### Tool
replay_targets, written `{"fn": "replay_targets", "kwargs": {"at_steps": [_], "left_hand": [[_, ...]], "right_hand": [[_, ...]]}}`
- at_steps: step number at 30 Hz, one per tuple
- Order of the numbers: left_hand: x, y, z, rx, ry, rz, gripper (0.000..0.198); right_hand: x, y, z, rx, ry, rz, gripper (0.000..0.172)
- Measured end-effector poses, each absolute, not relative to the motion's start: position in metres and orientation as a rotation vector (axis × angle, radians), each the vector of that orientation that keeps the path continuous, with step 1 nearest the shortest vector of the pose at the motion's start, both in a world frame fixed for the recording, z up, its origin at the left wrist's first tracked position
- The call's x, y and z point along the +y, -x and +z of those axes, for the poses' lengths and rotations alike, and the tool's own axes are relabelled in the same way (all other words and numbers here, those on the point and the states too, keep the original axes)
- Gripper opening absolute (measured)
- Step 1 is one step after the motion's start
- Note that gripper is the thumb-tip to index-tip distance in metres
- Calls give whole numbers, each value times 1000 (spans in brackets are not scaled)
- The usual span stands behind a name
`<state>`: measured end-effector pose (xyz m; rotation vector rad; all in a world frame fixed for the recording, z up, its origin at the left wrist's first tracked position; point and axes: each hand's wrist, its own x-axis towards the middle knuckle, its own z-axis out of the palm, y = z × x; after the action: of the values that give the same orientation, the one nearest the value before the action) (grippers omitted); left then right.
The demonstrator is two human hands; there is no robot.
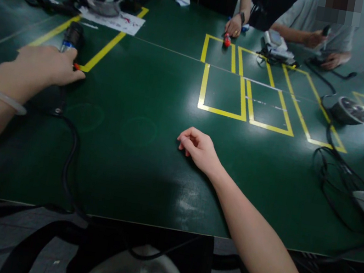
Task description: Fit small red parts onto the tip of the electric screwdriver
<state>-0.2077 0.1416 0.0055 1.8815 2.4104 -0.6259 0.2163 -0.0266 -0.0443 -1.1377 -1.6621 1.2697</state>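
Observation:
On the left, my left hand [49,63] is closed over a black cylindrical corded tool with a blue band [73,36]. Its upper end shows beyond my fingers, and a small bit of red peeks out by the thumb. My hand hides the rest, so the tool's exact kind is unclear. From beneath the wrist a black cord [69,155] runs down over the table's near edge. My right hand [199,146] rests on the green table [148,168], its fingers loosely curled with nothing visible in them.
Yellow tape frames [222,113] mark the table. At the far left are a clear round bowl [109,3] and a stained paper sheet [125,24]. Opposite, a person's hand [234,25] touches a red-tipped object [227,40]. Rightward lie a metal bowl [350,112] and tangled cables [333,171].

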Motion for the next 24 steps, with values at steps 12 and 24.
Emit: {"fn": "replay_targets", "kwargs": {"at_steps": [12,24], "left_hand": [[82,171,5,2268,-2186,-325,69],[-11,39,-2,1869,-2602,9,62]], "right_hand": [[-28,-215,-43,-1677,1159,1266,16],[-28,-216,-43,-1668,1184,1268,18]]}}
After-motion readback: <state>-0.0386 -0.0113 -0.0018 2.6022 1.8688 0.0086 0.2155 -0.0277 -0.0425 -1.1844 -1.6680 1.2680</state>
